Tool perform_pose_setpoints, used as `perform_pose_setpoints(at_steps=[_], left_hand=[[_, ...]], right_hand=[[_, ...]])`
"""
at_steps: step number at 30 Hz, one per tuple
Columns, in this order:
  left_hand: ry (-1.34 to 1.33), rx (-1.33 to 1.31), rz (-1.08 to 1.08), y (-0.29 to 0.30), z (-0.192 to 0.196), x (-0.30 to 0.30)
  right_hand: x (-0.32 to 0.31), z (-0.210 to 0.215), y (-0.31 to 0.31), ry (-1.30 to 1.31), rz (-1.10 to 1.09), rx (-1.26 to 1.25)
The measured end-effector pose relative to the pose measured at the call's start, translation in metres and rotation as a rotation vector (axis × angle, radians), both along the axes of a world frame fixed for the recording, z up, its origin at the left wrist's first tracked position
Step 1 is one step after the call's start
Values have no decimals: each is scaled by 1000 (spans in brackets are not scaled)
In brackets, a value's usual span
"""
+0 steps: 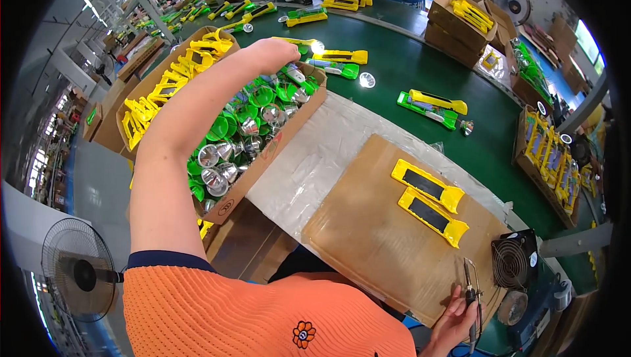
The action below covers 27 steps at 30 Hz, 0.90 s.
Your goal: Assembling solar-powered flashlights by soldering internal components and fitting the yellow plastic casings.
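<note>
The person's left hand [279, 51] reaches far out toward twelve o'clock, over the far end of a long cardboard box [227, 206] that runs from about nine o'clock up toward the middle. The box is packed with green reflector cups [227, 125] with shiny silver bowls, and a second carton behind it holds yellow plastic housings [172, 81]. The hand is curled, knuckles up, at the box's far corner; from here I cannot tell whether its grip has closed on anything, as the fingers are turned away.

The right hand [457, 314] sits low at five o'clock, at the near edge of a brown cardboard sheet [368, 232] laid on the worktop. Its grip is wrapped about a slim soldering iron [472, 301], held nearly upright, tip pointing up along the board's right edge.

On the cardboard sheet, toward three o'clock from its centre, lie two yellow flashlight shells [430, 202] side by side, each with a dark panel on top, just apart from each other and well apart from either hand. Just right of the soldering iron stands a small black fan [514, 260].

Beyond the board the green conveyor belt [407, 71] curves across the scene, carrying green and yellow part-built torches [430, 106] at one o'clock and loose silver reflectors [367, 80]. Open cartons of yellow parts [470, 15] line its far side.
</note>
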<state>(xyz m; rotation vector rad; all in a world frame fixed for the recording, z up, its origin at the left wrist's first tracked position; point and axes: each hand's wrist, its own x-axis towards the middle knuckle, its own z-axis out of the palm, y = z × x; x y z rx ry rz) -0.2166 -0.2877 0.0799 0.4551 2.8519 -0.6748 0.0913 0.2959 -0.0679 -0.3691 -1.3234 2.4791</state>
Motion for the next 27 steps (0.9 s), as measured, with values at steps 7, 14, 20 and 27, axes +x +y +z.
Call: perform_pose_setpoints(at_steps=[7,14,20,27], left_hand=[[386,-8,-56,-14,44,33],[353,514,-274,124,47,126],[156,733,-401,246,-57,209],[100,1000,-377,265,-80,212]], right_hand=[[-1,9,-10,-9,-50,2],[7,3,0,51,12,-129],[7,1,3,83,72,-161],[17,22,-2,146,131,-92]])
